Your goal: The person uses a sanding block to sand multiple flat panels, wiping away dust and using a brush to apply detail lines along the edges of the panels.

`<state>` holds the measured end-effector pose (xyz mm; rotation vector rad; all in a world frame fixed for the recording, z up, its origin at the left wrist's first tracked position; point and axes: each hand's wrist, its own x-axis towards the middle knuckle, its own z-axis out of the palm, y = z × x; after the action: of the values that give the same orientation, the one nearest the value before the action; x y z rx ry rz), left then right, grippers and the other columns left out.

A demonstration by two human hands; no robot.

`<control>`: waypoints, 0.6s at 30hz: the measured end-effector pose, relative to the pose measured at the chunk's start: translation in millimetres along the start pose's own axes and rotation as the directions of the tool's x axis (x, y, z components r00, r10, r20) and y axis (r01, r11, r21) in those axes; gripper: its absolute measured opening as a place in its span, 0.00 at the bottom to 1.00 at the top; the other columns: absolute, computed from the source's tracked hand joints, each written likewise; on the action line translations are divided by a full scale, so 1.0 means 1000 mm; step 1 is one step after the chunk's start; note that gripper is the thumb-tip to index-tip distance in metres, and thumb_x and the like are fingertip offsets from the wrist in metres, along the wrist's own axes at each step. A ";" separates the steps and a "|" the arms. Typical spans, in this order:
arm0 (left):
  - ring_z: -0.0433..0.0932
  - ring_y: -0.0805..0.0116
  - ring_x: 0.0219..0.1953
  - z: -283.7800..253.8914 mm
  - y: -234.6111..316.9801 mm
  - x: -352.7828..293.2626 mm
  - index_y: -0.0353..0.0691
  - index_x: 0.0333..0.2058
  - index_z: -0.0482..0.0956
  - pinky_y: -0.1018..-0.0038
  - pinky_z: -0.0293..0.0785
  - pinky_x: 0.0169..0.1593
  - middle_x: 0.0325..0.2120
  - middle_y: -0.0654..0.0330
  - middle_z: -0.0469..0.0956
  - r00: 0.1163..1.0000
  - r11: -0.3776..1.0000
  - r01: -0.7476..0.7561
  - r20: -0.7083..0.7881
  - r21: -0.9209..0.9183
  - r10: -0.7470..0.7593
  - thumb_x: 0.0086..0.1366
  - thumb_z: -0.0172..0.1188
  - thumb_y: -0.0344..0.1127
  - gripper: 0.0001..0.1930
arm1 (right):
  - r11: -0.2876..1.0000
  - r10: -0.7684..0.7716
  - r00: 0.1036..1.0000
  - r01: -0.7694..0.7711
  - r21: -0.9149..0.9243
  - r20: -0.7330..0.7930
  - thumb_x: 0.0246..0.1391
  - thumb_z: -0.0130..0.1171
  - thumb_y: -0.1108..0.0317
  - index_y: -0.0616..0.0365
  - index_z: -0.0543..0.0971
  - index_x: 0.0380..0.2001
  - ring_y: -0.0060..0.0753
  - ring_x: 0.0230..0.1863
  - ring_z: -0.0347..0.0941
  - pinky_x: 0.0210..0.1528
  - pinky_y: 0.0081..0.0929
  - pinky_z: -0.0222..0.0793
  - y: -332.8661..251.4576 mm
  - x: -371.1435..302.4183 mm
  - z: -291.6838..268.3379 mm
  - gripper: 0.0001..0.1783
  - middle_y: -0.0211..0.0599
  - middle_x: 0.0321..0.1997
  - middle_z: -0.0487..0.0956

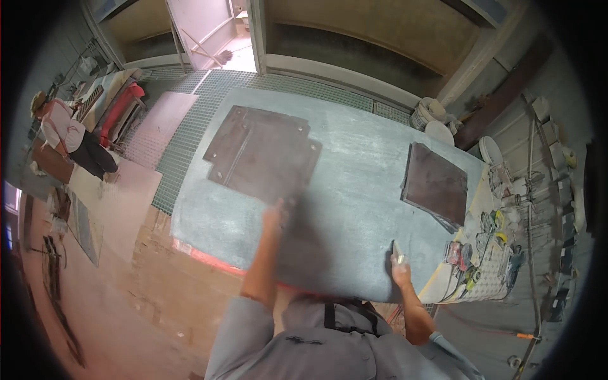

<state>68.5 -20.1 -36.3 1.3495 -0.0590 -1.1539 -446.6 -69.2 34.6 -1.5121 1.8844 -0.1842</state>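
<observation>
On a large blue-grey tabletop [354, 158] lies a flat dark-brown panel [266, 152] with notched corners, small holes and a crease-like line across it. My left hand [277, 212] is at the panel's near edge. Its fingers are smeared by motion, so their grip does not show. Low on the right side of the table, my right hand [401, 273] is closed around a slim pointed tool [398, 251] with a pale tip pointing away from me. Its exact kind is too small to tell. Beyond that hand sits a stack of dark-brown sheets [436, 183].
Tools and cords [472, 256] crowd a side surface at the table's right end. White buckets [430, 117] stand at the far right corner. Green floor grating [221, 95] runs behind the table. Another person [69, 133] stands far left, near a red object [123, 111].
</observation>
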 end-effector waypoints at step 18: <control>0.90 0.56 0.41 0.037 -0.171 -0.265 0.27 0.51 0.80 0.67 0.85 0.42 0.38 0.48 0.89 0.656 0.677 0.727 0.172 0.117 -0.734 0.75 0.65 0.56 0.30 | 0.752 -0.656 0.755 0.652 0.101 0.007 0.61 0.57 0.74 0.67 0.61 0.77 0.62 0.82 0.54 0.82 0.46 0.54 -0.005 -0.007 0.025 0.41 0.61 0.80 0.61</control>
<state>-188.4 165.1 -8.2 1.3077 0.3582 -1.9922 -427.4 -57.3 21.7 -2.0400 1.2102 -0.5473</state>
